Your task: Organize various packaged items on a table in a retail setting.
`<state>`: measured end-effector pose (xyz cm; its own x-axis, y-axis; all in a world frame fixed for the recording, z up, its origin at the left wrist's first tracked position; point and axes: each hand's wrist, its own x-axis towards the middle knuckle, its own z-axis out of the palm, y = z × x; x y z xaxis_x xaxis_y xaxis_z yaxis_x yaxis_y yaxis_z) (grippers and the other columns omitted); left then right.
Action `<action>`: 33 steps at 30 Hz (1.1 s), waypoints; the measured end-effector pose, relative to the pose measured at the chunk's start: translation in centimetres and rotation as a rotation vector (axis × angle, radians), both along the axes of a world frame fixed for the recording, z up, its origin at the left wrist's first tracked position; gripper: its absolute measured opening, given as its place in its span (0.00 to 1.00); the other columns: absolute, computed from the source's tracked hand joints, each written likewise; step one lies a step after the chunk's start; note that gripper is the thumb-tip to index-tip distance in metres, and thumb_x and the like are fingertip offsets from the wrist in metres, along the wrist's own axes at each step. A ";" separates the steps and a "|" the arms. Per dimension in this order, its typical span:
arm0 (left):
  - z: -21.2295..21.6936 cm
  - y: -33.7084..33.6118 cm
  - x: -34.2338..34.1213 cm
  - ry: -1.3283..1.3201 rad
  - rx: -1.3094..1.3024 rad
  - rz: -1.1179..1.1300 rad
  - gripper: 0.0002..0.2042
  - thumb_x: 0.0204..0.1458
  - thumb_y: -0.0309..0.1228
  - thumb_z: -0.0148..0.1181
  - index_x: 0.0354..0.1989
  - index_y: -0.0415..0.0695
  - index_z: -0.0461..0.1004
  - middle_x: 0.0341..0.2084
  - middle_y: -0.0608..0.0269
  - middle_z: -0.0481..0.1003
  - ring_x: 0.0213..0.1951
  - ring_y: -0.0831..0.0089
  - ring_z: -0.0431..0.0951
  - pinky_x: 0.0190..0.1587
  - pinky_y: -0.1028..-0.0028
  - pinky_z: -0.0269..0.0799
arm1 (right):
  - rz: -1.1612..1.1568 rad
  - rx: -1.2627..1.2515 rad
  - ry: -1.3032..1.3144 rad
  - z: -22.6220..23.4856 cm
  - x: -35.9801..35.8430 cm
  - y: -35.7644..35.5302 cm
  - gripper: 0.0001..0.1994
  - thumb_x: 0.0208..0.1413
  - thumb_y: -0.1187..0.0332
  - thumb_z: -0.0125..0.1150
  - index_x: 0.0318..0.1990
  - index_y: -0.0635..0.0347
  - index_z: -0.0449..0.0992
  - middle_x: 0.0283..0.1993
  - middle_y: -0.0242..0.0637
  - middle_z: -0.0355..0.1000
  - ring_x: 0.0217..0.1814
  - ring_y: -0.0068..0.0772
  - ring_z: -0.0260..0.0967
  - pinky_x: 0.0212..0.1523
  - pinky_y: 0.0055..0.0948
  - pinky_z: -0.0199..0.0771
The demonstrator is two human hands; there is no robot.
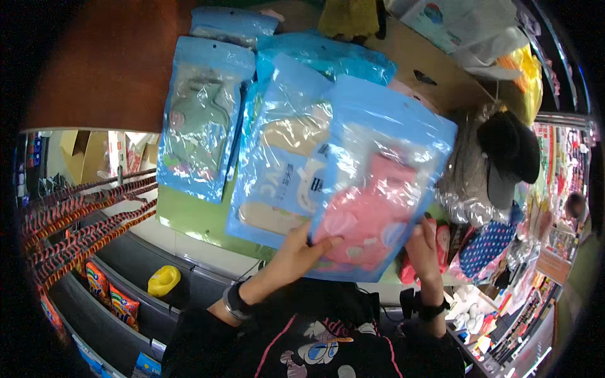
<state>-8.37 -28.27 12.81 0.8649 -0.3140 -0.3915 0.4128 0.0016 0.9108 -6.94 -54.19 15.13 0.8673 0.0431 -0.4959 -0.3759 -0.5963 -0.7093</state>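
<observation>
A blue plastic pouch with a clear window point(384, 195) is tilted up in front of me, and a pink item shaped like a hot-water bottle shows inside. My left hand point(295, 255) grips its lower left edge, thumb on the front. At the lower right edge, my right hand point(425, 252) is closed on the same pouch, its fingers partly hidden. Behind it to the left lies another blue pouch with a beige item point(271, 157), partly covered. Farther left rests a pouch with a grey-green bottle-shaped item point(198, 120).
More blue pouches point(321, 53) lie at the back of the green surface point(189, 211). Black caps point(510, 154) and clear-wrapped goods stand at the right. Below left are dark shelves with a yellow container point(164, 281) and orange packets point(124, 307). Braided cords point(94, 208) stretch at the left.
</observation>
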 end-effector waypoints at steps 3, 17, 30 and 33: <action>-1.0 -0.1 -1.3 0.122 -0.025 0.176 0.20 0.50 0.31 0.56 0.50 0.37 0.62 0.33 0.62 0.72 0.34 0.74 0.70 0.38 0.72 0.67 | -0.072 0.358 -0.046 -1.1 0.0 1.8 0.18 0.52 0.75 0.52 0.51 0.65 0.59 0.41 0.33 0.64 0.42 0.19 0.60 0.41 0.21 0.63; -0.3 -0.5 -8.5 0.162 -0.083 0.466 0.18 0.55 0.32 0.48 0.51 0.34 0.59 0.45 0.58 0.66 0.46 0.75 0.65 0.50 0.75 0.60 | -0.023 0.390 -0.267 -1.1 -4.1 4.0 0.16 0.50 0.74 0.55 0.47 0.64 0.63 0.38 0.33 0.65 0.39 0.19 0.60 0.39 0.20 0.62; 1.0 -3.8 -12.7 -0.103 0.060 0.403 0.30 0.47 0.29 0.57 0.56 0.33 0.50 0.43 0.53 0.67 0.45 0.70 0.66 0.46 0.73 0.64 | -0.021 0.414 -0.177 -1.6 -8.1 0.5 0.15 0.47 0.71 0.60 0.42 0.63 0.66 0.30 0.28 0.67 0.29 0.13 0.61 0.29 0.17 0.63; 0.3 -3.8 -14.3 0.012 0.120 0.309 0.31 0.45 0.30 0.59 0.54 0.32 0.51 0.41 0.50 0.67 0.43 0.70 0.67 0.45 0.73 0.65 | -0.009 0.434 -0.176 -2.3 -8.4 -0.2 0.14 0.47 0.71 0.59 0.41 0.64 0.66 0.30 0.30 0.67 0.29 0.15 0.62 0.30 0.18 0.64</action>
